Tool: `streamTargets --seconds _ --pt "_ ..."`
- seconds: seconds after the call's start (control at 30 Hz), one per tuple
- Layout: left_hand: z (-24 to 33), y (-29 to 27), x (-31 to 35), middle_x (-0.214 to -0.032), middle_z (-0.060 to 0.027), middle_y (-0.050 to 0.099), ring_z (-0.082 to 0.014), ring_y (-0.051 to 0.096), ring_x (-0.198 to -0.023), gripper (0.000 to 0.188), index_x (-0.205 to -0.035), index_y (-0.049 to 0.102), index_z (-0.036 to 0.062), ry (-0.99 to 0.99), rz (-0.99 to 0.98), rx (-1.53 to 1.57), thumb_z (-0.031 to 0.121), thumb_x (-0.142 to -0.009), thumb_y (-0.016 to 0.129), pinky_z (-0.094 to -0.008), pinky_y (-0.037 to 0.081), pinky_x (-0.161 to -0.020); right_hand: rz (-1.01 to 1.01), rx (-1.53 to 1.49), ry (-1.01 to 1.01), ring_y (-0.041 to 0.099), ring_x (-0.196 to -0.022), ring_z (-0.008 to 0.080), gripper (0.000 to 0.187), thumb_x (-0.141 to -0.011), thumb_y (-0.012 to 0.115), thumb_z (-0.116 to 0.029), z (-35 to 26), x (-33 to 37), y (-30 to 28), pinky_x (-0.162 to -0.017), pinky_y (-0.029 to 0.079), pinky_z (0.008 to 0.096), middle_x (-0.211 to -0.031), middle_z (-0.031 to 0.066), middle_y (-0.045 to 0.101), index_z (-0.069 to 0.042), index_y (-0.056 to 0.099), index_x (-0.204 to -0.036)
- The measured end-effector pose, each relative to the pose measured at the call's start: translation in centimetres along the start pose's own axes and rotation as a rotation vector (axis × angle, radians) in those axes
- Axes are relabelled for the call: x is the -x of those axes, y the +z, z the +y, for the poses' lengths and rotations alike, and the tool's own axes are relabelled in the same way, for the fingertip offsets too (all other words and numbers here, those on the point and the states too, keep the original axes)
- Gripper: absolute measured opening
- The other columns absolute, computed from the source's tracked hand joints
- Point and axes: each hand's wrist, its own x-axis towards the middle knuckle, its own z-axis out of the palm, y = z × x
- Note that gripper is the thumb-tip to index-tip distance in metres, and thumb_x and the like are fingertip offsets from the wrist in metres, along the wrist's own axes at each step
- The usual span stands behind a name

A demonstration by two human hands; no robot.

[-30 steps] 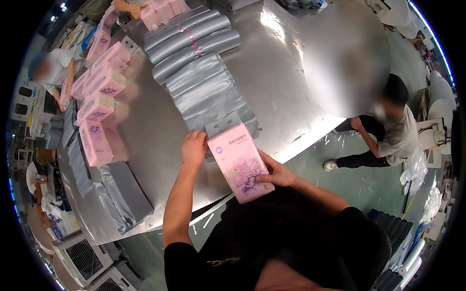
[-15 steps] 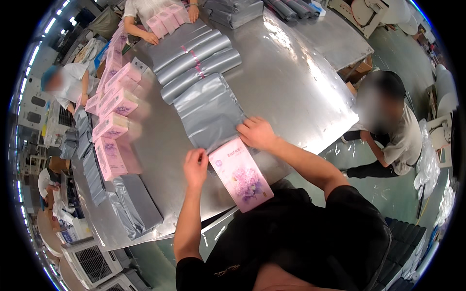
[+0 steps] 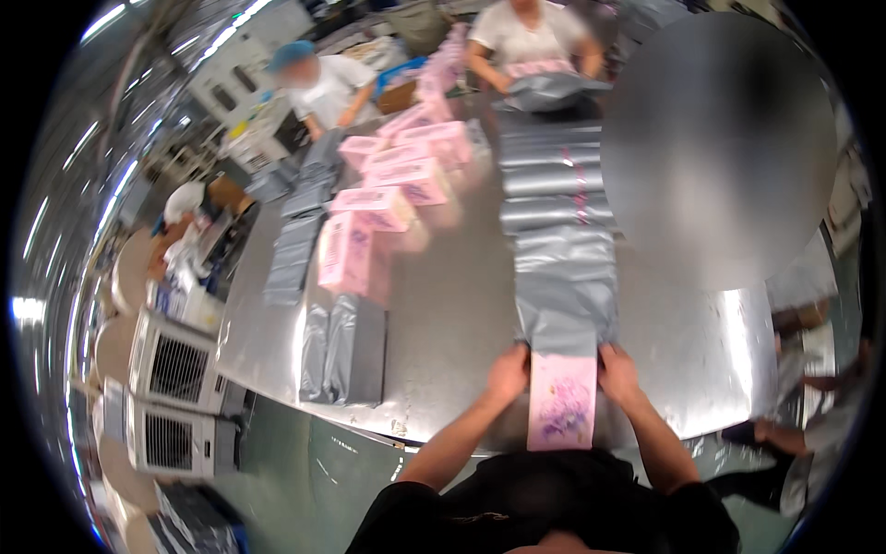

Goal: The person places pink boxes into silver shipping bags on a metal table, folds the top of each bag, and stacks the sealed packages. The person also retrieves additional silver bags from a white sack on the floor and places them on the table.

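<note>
A pink box [image 3: 561, 415] with a purple flower print lies flat at the table's near edge, against my front. Its far end is inside the mouth of a grey plastic mailing bag [image 3: 565, 295], which lies stretched out beyond it. My left hand [image 3: 510, 372] is closed on the bag's left edge beside the box. My right hand [image 3: 616, 371] grips the opposite edge, its fingertips partly hidden by the bag. Beyond, overlapping grey bags [image 3: 549, 174] run in a row toward the far side.
Several pink boxes [image 3: 346, 254] stand in a line left of centre. Filled grey bags [image 3: 355, 355] stand at the metal table's [image 3: 452, 342] near left. Two co-workers [image 3: 328, 88] work at the far side, one handling a grey bag [image 3: 552, 90]. A round blurred patch hides the right.
The view has swung left. The grey bag's mouth now covers the far part of the pink box, with my hands at both sides. A co-worker's pink boxes are now partly behind a grey bag.
</note>
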Motion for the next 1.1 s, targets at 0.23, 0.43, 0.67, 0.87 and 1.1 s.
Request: streamTargets --seconds 0.23,0.43,0.67,0.87,1.1 --pt "-3.2 3.4 8.4 -0.094 -0.0167 0.071 -0.0317 0.07 -0.092 0.016 -0.099 0.064 0.0041 -0.139 -0.059 0.451 0.01 -0.085 0.066 -0.0449 0.055 -0.078 -0.205 -0.702 0.302 0.067 -0.073 0.0196 0.013 -0.08 0.073 -0.005 2.8 7.9 2.2 -0.064 0.053 0.0344 -0.078 0.0072 0.066 -0.004 0.062 -0.087" --pt "-1.5 6.9 6.4 -0.082 -0.0139 0.07 -0.0233 0.07 -0.073 0.018 -0.103 0.064 0.0043 -0.445 0.158 0.661 0.015 -0.089 0.066 -0.0391 0.055 -0.068 -0.098 -0.461 0.343 0.066 -0.062 0.0241 0.018 -0.089 0.074 -0.013 -2.0 5.8 -2.1 -0.055 0.052 0.0386 -0.075 0.0105 0.066 -0.004 0.06 -0.096" --pt "-0.1 7.9 8.7 -0.089 -0.0183 0.068 -0.0301 0.07 -0.082 0.022 -0.105 0.063 0.0034 -0.307 0.347 0.508 0.018 -0.09 0.069 -0.0432 0.053 -0.073 -0.276 0.163 -0.04 0.068 -0.073 0.0434 0.028 -0.099 0.058 -0.03 -5.3 0.1 4.1 -0.068 0.054 0.0536 -0.084 0.0225 0.07 -0.007 0.073 -0.102" --pt "-1.1 7.5 8.6 -0.089 -0.011 0.069 -0.0225 0.069 -0.082 0.021 -0.108 0.065 0.0048 -0.346 0.23 0.741 0.013 -0.089 0.067 -0.0381 0.051 -0.068 -0.107 -0.038 -0.173 0.07 -0.082 0.0399 0.021 -0.094 0.067 -0.028 -11.6 0.1 3.2 -0.072 0.056 0.051 -0.098 0.0168 0.074 -0.01 0.076 -0.102" --pt "0.5 5.4 9.8 -0.091 0.0013 0.067 -0.0091 0.063 -0.081 0.017 -0.107 0.067 0.0121 -0.7 0.091 1.562 0.019 -0.091 0.066 -0.0282 0.051 -0.062 0.048 0.01 -0.341 0.07 -0.081 0.0307 0.008 -0.087 0.073 -0.019 -11.5 2.1 5.4 -0.065 0.057 0.0451 -0.096 0.0076 0.067 -0.014 0.072 -0.093"
